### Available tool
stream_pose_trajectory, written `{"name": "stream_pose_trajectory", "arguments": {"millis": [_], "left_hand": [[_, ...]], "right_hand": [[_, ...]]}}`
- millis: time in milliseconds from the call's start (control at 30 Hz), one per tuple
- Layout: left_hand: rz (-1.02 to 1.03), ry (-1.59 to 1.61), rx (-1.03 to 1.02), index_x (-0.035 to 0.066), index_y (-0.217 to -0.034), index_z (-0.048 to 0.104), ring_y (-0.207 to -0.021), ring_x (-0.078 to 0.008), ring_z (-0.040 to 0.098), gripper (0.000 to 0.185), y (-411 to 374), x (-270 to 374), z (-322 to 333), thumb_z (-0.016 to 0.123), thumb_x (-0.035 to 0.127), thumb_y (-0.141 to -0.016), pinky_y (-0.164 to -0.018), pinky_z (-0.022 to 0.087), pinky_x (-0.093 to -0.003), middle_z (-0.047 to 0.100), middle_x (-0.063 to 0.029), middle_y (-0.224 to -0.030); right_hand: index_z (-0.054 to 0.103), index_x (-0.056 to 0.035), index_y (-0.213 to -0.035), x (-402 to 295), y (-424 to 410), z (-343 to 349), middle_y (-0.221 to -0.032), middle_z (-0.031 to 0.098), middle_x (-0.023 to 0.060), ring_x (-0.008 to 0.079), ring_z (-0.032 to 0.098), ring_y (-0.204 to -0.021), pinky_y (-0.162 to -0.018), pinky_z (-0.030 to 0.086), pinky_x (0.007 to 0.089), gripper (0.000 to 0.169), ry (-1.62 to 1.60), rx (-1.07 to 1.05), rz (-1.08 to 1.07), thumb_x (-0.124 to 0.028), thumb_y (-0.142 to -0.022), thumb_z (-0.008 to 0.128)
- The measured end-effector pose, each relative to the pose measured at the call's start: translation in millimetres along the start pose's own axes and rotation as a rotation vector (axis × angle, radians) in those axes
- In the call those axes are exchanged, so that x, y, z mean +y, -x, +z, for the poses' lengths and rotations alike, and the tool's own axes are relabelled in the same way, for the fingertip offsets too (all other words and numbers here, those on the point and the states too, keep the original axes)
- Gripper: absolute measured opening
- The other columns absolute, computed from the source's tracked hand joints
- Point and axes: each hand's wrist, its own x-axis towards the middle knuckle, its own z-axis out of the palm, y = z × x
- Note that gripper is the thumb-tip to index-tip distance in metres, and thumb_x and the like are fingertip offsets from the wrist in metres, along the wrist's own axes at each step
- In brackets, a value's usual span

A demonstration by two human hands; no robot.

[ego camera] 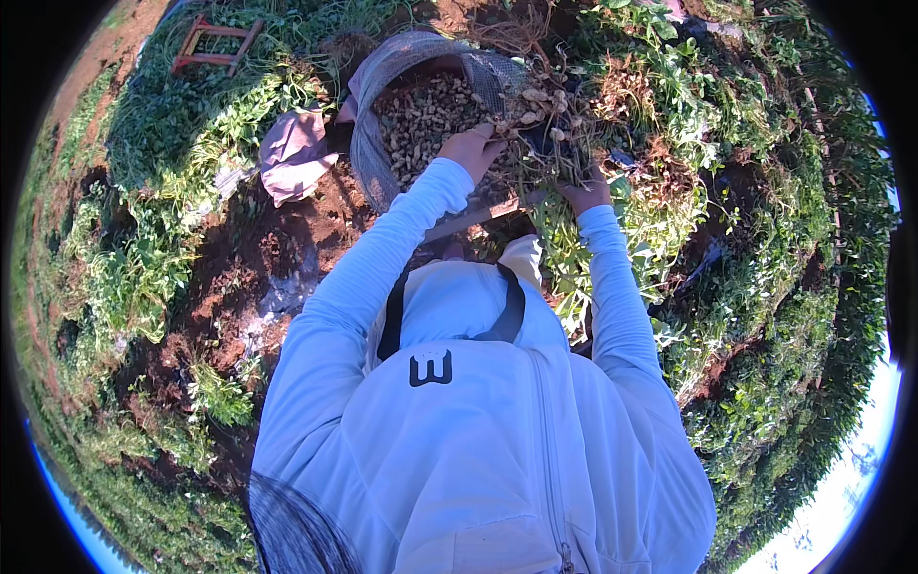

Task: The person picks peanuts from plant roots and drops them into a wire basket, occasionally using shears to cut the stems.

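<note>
My right hand (587,192) is closed around the stems of a bunch of pulled peanut plants (574,154), whose leaves hang below it. Pods on the bunch (534,107) lie over the right rim of a mesh-walled basket (373,107). At those pods is my left hand (473,149), fingertips bent against the near edge of the bunch; whether they grip a pod is too small to tell. Many loose peanuts (430,118) fill the bottom of the basket. A pale flat bar (477,219) runs below the basket's near side.
A crumpled mauve cloth or bag (295,154) lies on the reddish soil left of the basket. Farther left, a small wooden frame (217,46) rests on green plants. More pulled peanut plants (631,93) lie to the right, beside leafy rows (774,287).
</note>
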Motion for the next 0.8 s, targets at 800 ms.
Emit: {"name": "stream_pose_trajectory", "arguments": {"millis": [800], "left_hand": [[0.166,0.032,0.681,0.007,-0.096,0.063,-0.077,-0.0304,0.058,0.016,30.4,11.9,-60.7,0.057,0.013,-0.082,-0.07,0.047,-0.0364,0.063,-0.0117,-0.086]], "right_hand": [[0.03,-0.0107,-0.135,-7.0,-11.7,-3.8,-0.111,0.058,0.0161,0.0282,0.058,-0.099,-0.088,0.045,0.0349,0.089,0.465,-0.028,0.212,-0.032,-0.061,0.075]]}}
